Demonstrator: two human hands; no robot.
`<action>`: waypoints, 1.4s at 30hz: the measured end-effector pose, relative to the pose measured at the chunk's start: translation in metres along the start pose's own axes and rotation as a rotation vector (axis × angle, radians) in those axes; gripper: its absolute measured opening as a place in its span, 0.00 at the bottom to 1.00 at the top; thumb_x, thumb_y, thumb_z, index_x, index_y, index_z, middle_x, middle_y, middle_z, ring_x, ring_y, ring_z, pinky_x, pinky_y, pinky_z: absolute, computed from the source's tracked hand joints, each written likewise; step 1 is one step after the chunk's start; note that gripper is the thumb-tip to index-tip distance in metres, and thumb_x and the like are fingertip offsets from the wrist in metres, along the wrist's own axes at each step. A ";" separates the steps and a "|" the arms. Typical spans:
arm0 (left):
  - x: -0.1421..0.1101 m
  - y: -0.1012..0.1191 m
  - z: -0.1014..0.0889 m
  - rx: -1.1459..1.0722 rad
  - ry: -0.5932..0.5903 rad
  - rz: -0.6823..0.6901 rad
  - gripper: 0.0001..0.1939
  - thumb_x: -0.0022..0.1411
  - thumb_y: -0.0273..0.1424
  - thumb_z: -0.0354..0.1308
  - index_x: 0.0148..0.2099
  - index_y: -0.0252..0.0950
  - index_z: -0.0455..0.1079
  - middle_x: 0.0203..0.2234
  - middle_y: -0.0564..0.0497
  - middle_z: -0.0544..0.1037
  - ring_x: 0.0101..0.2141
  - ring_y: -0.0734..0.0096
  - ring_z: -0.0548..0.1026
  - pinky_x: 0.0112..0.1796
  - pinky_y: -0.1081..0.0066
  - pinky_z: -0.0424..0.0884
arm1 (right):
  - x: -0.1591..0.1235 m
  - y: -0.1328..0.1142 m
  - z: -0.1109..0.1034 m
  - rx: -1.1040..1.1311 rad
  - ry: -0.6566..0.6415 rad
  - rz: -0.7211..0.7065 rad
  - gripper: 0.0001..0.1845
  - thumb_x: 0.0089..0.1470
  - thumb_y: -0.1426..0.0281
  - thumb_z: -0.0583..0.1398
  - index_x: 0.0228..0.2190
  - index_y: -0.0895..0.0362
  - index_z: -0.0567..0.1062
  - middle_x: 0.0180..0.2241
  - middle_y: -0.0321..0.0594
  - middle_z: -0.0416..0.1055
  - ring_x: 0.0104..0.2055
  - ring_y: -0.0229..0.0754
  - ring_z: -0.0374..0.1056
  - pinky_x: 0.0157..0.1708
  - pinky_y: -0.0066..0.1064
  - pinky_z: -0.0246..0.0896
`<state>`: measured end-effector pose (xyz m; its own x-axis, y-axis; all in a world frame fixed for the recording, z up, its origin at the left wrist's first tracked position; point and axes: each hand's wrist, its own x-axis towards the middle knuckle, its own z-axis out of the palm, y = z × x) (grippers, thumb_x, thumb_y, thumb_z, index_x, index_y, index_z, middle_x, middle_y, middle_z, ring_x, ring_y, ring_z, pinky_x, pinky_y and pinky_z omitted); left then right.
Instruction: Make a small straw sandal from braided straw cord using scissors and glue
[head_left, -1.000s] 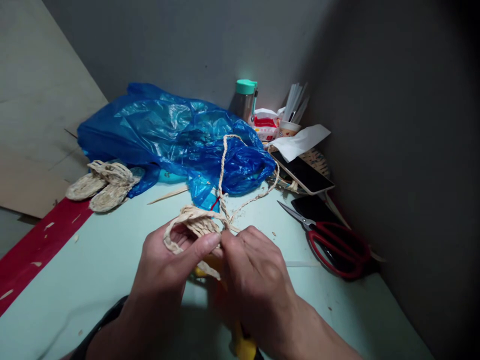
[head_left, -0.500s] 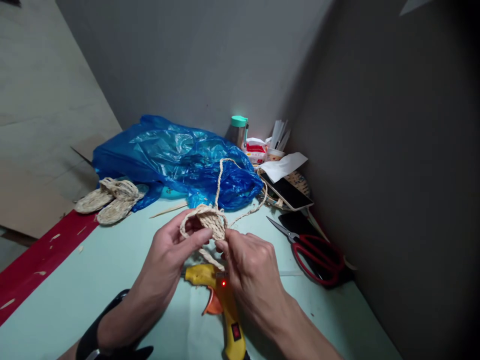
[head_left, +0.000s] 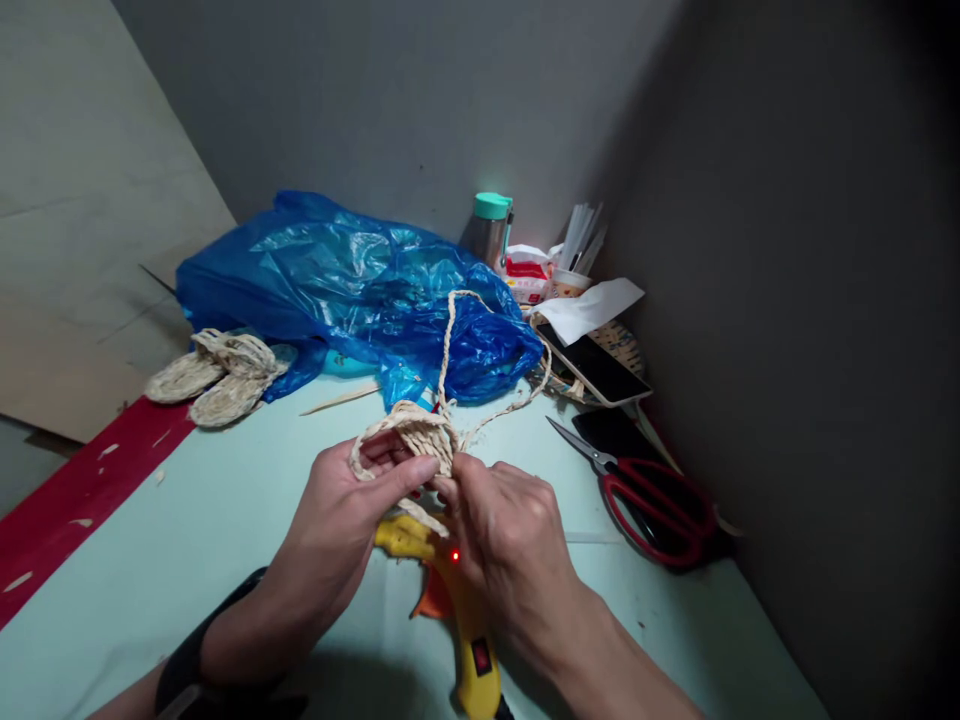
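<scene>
Both hands are closed on a small coiled piece of braided straw cord [head_left: 426, 433], held up over the table with a rounded loop on its left side. My left hand [head_left: 337, 510] supports it from the left, thumb laid across its front. My right hand [head_left: 517, 520] pinches its right edge; those fingertips are partly hidden. From the piece, a loose length of straw braid [head_left: 448, 350] runs up over a blue plastic bag, and a short end hangs below. Beneath the hands lies a yellow glue gun [head_left: 474, 625] with an orange trigger and a lit red light.
Red-handled scissors [head_left: 660, 510] lie at the right on a dark flat object. A pair of straw slippers [head_left: 225, 375] is at the left. Behind are the blue plastic bag [head_left: 337, 270], a steel bottle [head_left: 487, 232], a phone [head_left: 600, 370] and a cup of white sticks [head_left: 571, 283].
The view has shifted slightly, so the background sits higher in the picture. Both hands keep hold of the straw piece in nearly the same pose.
</scene>
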<state>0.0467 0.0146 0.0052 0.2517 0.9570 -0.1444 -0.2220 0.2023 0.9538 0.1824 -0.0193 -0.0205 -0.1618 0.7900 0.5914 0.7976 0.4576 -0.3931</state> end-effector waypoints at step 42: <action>0.095 0.032 -0.039 0.294 -0.218 0.086 0.13 0.55 0.38 0.65 0.34 0.32 0.79 0.26 0.48 0.77 0.26 0.71 0.72 0.29 0.73 0.67 | 0.027 0.031 -0.036 0.469 -0.037 0.523 0.15 0.60 0.61 0.55 0.39 0.58 0.75 0.36 0.45 0.79 0.33 0.43 0.75 0.33 0.32 0.66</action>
<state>0.0268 0.1200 0.0121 0.4452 0.8949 -0.0316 0.0214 0.0247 0.9995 0.2230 0.0018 0.0087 0.1480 0.9640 0.2208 0.4428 0.1351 -0.8864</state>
